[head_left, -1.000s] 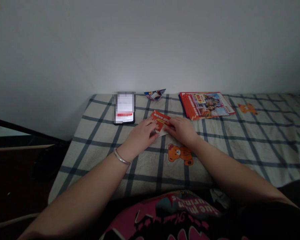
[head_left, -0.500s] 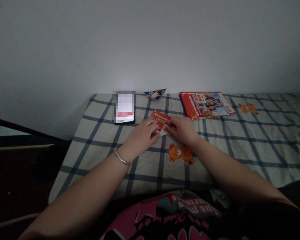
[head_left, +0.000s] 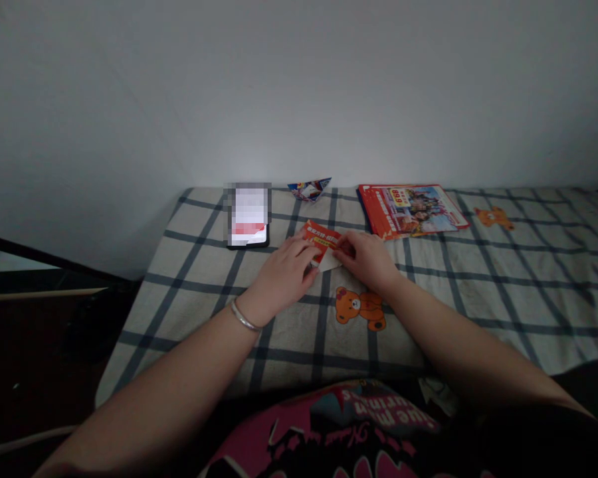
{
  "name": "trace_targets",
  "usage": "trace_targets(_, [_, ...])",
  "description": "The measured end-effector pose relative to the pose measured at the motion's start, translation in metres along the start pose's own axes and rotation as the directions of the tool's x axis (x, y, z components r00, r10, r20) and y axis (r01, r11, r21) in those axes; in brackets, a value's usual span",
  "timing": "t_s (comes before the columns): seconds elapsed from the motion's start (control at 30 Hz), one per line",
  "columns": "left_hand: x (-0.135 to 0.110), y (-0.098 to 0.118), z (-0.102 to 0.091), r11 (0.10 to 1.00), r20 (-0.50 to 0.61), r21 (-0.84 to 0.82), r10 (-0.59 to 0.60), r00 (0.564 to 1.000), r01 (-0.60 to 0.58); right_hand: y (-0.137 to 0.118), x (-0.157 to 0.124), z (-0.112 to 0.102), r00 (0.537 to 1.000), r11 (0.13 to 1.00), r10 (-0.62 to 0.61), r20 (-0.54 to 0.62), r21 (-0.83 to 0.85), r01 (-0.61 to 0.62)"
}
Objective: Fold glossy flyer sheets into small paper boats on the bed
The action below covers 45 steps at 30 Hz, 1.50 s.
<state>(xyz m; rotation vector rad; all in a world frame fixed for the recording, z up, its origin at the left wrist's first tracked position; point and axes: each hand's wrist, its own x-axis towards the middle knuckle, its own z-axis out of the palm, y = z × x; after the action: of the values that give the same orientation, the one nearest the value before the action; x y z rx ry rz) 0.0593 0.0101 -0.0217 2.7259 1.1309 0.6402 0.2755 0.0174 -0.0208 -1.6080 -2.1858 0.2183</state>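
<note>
A small red paper flyer [head_left: 319, 234] with light printing lies on the checked cloth, one corner turned over to show its white back. My left hand [head_left: 290, 269], a silver bangle at its wrist, holds the flyer down from the left with bent fingers and thumb. From the right, my right hand [head_left: 366, 255] pinches the flyer at its white turned-over part. The fingertips of both hands partly cover the paper, so the exact fold line is hard to see. Behind it stands a folded paper piece [head_left: 309, 190], blue and boat-like in shape.
To the left lies a phone [head_left: 249, 216] with a lit, blurred screen. A stack of red printed flyers [head_left: 413, 209] is at the back right. The checked tablecloth [head_left: 194, 265], with printed bears, reaches the wall [head_left: 299, 93] behind.
My right hand's fingers have shifted slightly up along the flyer, and more of its white underside shows. The left hand stays nearly in place.
</note>
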Motion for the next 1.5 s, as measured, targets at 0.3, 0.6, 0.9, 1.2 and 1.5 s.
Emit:
trace_targets(0.3, [0.002, 0.008, -0.001, 0.991, 0.033, 0.115, 0.07, 0.997, -0.073, 0.014, 0.007, 0.0, 0.994, 0.995, -0.096, -0.057, -0.035, 0.094])
trace_targets(0.6, [0.002, 0.006, 0.006, 0.996, 0.02, 0.02, 0.082, 0.996, -0.082, 0.012, 0.006, 0.002, 0.997, 0.997, -0.07, -0.036, -0.019, 0.069])
trace_targets(0.9, [0.003, 0.006, 0.006, 0.995, 0.027, -0.001, 0.102, 0.994, -0.102, 0.011, 0.006, 0.001, 0.999, 0.998, -0.043, -0.019, -0.054, 0.042])
trace_targets(1.2, [0.001, 0.006, -0.005, 0.979, 0.16, 0.024, 0.194, 0.968, -0.201, 0.01, 0.005, 0.002, 0.998, 0.997, -0.042, -0.039, -0.066, 0.04])
trace_targets(1.5, [-0.007, 0.006, -0.007, 0.985, 0.223, 0.045, 0.152, 0.963, -0.166, 0.025, -0.004, -0.009, 0.974, 0.968, -0.202, -0.104, 0.127, 0.215])
